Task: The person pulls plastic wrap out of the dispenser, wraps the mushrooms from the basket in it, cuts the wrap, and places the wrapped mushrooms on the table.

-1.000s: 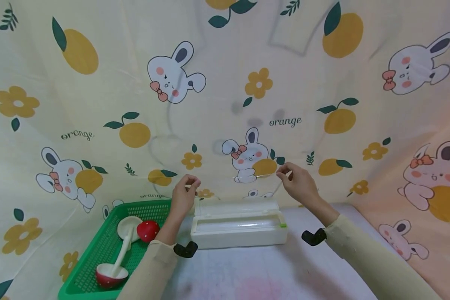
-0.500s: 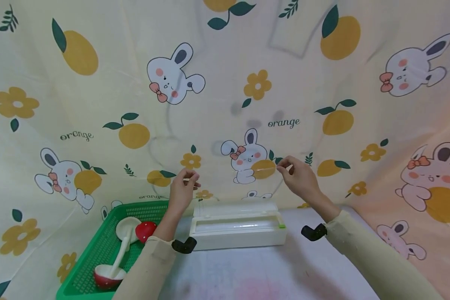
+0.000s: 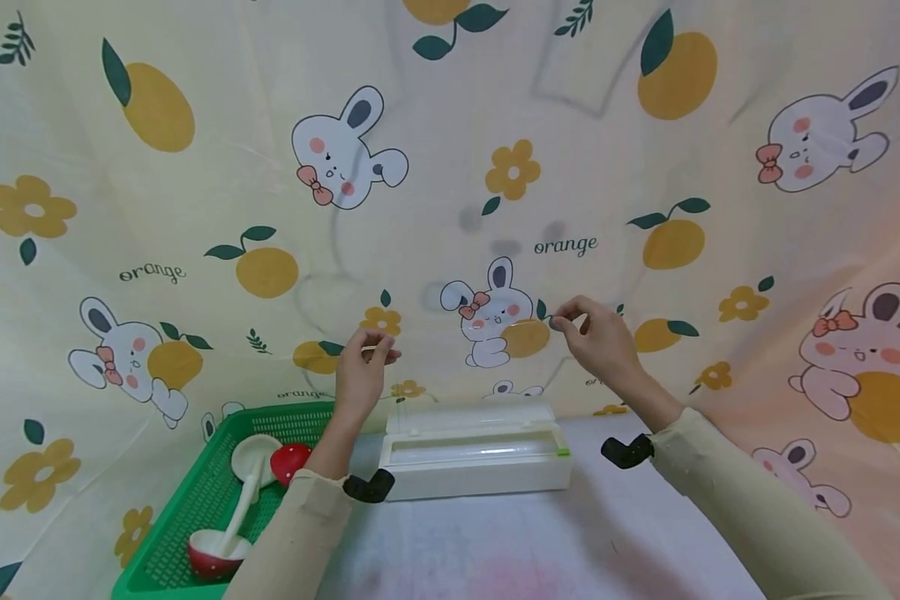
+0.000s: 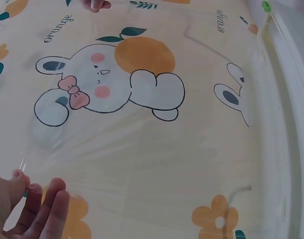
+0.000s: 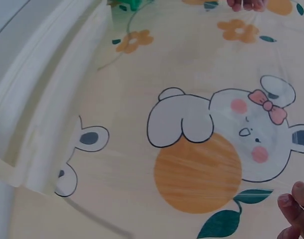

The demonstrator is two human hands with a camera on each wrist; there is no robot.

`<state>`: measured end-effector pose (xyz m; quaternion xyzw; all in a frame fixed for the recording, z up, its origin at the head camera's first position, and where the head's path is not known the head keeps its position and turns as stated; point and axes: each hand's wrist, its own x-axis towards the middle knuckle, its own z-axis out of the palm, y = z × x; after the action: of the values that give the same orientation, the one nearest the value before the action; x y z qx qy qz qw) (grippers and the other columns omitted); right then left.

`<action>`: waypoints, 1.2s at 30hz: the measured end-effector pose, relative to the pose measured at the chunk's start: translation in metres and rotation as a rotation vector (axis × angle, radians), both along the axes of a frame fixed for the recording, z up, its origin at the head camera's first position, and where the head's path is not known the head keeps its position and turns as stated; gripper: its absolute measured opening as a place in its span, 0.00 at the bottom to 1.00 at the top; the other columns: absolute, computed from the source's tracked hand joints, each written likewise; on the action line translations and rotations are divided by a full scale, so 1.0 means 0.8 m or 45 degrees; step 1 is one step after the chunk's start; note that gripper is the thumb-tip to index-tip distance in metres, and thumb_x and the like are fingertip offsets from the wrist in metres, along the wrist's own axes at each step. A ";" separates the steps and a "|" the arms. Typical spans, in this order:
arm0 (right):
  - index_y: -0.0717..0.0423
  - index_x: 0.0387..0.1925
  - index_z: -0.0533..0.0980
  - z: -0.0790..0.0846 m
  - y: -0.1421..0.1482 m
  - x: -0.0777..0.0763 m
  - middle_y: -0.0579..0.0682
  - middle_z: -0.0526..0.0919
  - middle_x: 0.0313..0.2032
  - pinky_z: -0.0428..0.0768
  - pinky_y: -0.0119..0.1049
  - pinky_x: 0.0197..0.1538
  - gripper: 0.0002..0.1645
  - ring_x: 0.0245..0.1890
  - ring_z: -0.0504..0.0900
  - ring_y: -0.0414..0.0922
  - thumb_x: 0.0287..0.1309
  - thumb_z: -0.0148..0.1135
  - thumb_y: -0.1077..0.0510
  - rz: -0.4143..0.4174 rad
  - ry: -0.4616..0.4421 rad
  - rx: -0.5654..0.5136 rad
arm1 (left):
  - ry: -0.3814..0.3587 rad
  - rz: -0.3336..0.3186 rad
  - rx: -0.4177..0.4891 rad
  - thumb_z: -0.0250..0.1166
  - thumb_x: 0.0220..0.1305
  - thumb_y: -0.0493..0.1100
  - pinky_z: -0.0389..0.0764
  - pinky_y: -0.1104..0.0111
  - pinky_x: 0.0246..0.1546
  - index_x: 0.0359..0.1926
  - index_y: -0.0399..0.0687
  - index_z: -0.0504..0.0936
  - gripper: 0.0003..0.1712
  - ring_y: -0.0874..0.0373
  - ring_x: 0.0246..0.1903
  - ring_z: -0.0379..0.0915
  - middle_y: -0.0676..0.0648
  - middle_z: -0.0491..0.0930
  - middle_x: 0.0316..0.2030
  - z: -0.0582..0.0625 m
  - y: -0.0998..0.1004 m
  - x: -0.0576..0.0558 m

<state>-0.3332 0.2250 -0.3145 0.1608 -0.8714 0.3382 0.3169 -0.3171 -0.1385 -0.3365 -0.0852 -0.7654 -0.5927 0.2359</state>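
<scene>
A sheet of clear cling film (image 4: 117, 159) stretches upward from the white cling film box (image 3: 476, 479), its creases showing in both wrist views. My left hand (image 3: 362, 367) pinches the film's upper left corner between thumb and finger. On the other side my right hand (image 3: 596, 337) pinches the upper right corner, slightly higher than the left. The box's lid (image 3: 472, 414) is raised at the back, and the roll (image 3: 468, 450) shows in the opening. A small green slider (image 3: 563, 452) sits at the box's right front edge.
At the left stands a green plastic basket (image 3: 168, 508). It contains red-and-white dotted ladles (image 3: 221, 554), partly hidden by my left arm. A patterned cloth (image 3: 420, 108) hangs close behind the box, above the whitish tabletop (image 3: 450, 550).
Both hands have risen, drawing the film's edge higher above the box. The box and the basket have stayed in place.
</scene>
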 end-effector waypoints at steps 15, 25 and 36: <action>0.60 0.47 0.83 0.018 0.002 0.006 0.56 0.86 0.40 0.73 0.26 0.32 0.05 0.33 0.75 0.50 0.75 0.66 0.62 0.077 0.089 -0.087 | 0.137 -0.039 0.063 0.62 0.81 0.40 0.87 0.69 0.51 0.51 0.37 0.80 0.09 0.42 0.46 0.86 0.35 0.83 0.49 0.020 0.006 0.004; 0.61 0.48 0.83 0.022 0.006 0.016 0.57 0.87 0.39 0.77 0.22 0.33 0.07 0.33 0.80 0.49 0.74 0.67 0.62 0.110 0.117 -0.105 | 0.185 -0.067 0.103 0.63 0.79 0.39 0.86 0.72 0.50 0.52 0.34 0.80 0.10 0.41 0.47 0.87 0.33 0.82 0.49 0.020 0.006 0.011; 0.60 0.47 0.84 0.016 0.007 0.049 0.52 0.86 0.38 0.74 0.25 0.39 0.06 0.36 0.76 0.47 0.71 0.69 0.64 0.142 0.175 -0.040 | 0.155 -0.062 0.057 0.63 0.80 0.41 0.85 0.74 0.51 0.51 0.39 0.80 0.09 0.41 0.49 0.85 0.36 0.83 0.48 0.009 -0.008 0.042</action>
<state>-0.2940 0.2308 -0.3018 0.2269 -0.8319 0.3571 0.3590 -0.2837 -0.1450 -0.3289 -0.1344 -0.7338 -0.6091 0.2692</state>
